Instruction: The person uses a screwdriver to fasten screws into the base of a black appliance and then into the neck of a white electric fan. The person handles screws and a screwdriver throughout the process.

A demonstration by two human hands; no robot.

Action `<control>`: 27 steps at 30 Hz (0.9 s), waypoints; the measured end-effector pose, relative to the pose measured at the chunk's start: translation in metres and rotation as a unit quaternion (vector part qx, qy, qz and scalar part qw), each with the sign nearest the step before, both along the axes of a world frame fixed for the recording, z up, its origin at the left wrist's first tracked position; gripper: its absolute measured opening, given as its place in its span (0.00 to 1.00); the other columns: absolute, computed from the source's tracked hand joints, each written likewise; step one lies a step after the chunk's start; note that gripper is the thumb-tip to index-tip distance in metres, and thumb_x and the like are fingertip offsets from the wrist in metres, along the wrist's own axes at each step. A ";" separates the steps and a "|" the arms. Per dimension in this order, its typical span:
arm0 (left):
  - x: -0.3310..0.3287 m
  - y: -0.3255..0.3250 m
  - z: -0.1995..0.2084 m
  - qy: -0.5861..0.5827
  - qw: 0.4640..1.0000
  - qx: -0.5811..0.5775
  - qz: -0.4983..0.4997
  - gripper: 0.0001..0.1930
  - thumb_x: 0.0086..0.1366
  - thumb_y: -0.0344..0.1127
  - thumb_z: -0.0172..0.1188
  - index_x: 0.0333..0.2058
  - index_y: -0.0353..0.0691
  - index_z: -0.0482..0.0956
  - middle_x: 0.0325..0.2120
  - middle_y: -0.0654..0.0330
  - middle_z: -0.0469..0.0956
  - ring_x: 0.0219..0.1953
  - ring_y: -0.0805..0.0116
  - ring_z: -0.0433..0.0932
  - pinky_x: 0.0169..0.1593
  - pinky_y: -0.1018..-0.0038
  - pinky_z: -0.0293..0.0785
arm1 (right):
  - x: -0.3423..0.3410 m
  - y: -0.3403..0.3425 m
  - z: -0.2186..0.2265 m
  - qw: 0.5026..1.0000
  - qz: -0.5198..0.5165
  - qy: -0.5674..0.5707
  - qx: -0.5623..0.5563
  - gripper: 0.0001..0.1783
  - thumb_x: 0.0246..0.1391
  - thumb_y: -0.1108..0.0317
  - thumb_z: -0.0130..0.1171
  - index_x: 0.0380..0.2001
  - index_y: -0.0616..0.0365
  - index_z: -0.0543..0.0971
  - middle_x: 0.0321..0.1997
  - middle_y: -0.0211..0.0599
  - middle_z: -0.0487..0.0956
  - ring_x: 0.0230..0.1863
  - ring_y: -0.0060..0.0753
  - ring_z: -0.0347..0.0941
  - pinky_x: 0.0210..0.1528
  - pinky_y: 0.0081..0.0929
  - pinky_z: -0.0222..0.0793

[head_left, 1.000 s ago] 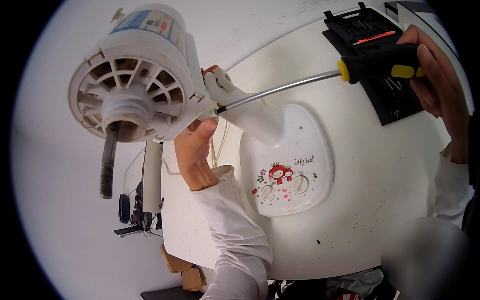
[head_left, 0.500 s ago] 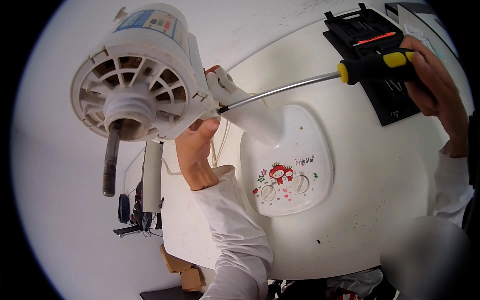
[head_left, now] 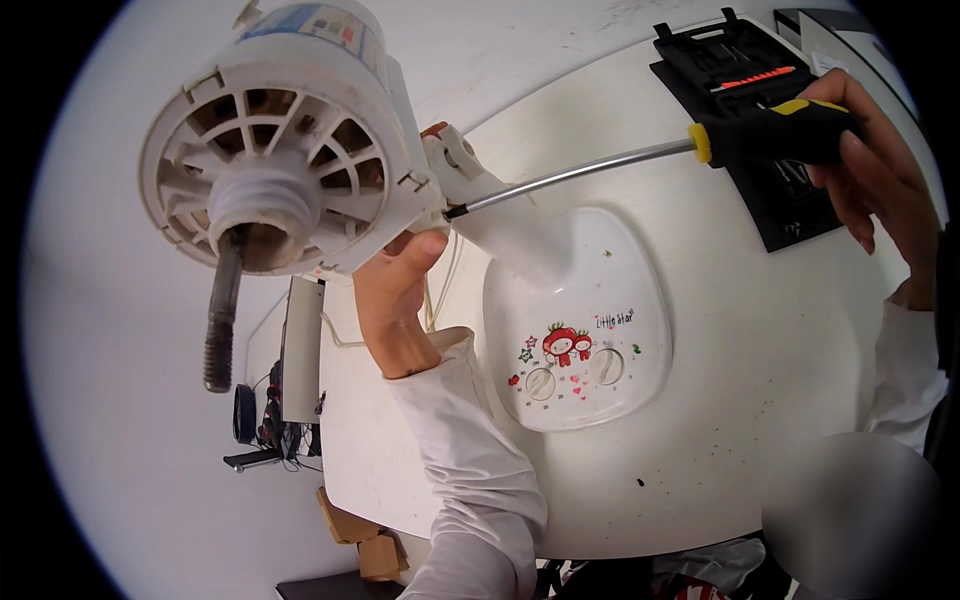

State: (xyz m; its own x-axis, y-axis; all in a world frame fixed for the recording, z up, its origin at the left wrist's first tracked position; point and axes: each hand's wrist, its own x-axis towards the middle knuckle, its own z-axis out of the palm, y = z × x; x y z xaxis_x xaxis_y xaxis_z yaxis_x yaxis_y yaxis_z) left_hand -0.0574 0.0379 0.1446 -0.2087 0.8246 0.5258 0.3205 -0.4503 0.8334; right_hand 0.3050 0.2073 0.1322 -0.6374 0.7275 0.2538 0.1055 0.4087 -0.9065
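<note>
So the fan motor housing [head_left: 265, 185] is up above the table, at the upper left of the view, sitting over the top of the fan neck [head_left: 515, 240]. It's white plastic with a vented round face, and a threaded metal shaft [head_left: 222, 320] sticks out of the hub, pointing down toward the viewer. I can't tell how the housing joins the neck, that bit's covered.

The left hand [head_left: 395, 290] grips the housing from underneath, thumb by its lower right corner, the other fingers mostly out of sight. Right by that thumb, the dark tip of a black and yellow screwdriver [head_left: 765, 138] meets the corner, long steel blade running nearly sideways. The right hand [head_left: 890, 175] has the back end of the handle pinched between thumb and fingers, lower fingers loosely curled.

Below that is the white fan base [head_left: 580, 280] with two round knobs and red cartoon figures on it. A pale cord [head_left: 345, 343] lies to its left.

Top right there's an open black tool case [head_left: 735, 60] with an orange-red strip inside. Dark specks dot the white table [head_left: 700, 370], and brown cardboard boxes [head_left: 378, 558] sit beyond its left edge, lower down.
</note>
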 end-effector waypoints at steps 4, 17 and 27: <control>-0.001 -0.002 -0.003 -0.015 1.000 0.016 0.020 0.48 0.46 0.42 0.71 0.59 0.34 0.50 0.57 0.52 0.59 0.60 0.56 0.59 0.61 0.63 0.56 | 0.003 0.011 -0.003 0.999 0.030 -0.024 0.008 0.28 0.58 0.41 0.39 0.45 0.55 0.65 0.16 0.29 0.68 0.04 0.11 0.57 0.06 0.06 0.53; -0.005 -0.002 -0.003 -0.017 0.999 0.024 0.026 0.47 0.45 0.43 0.72 0.58 0.33 0.53 0.56 0.53 0.61 0.58 0.58 0.62 0.59 0.65 0.60 | -0.015 -0.012 0.001 0.996 -0.085 -0.041 -0.003 0.29 0.56 0.39 0.37 0.46 0.51 0.66 0.15 0.25 0.64 0.07 0.11 0.57 0.09 0.11 0.55; 0.006 0.003 0.005 0.025 1.000 -0.003 -0.007 0.48 0.46 0.46 0.71 0.58 0.31 0.52 0.55 0.47 0.62 0.58 0.55 0.63 0.59 0.63 0.59 | -0.012 -0.008 0.002 0.995 -0.079 -0.018 0.052 0.31 0.53 0.35 0.39 0.38 0.53 0.66 0.14 0.22 0.62 0.08 0.12 0.60 0.09 0.10 0.57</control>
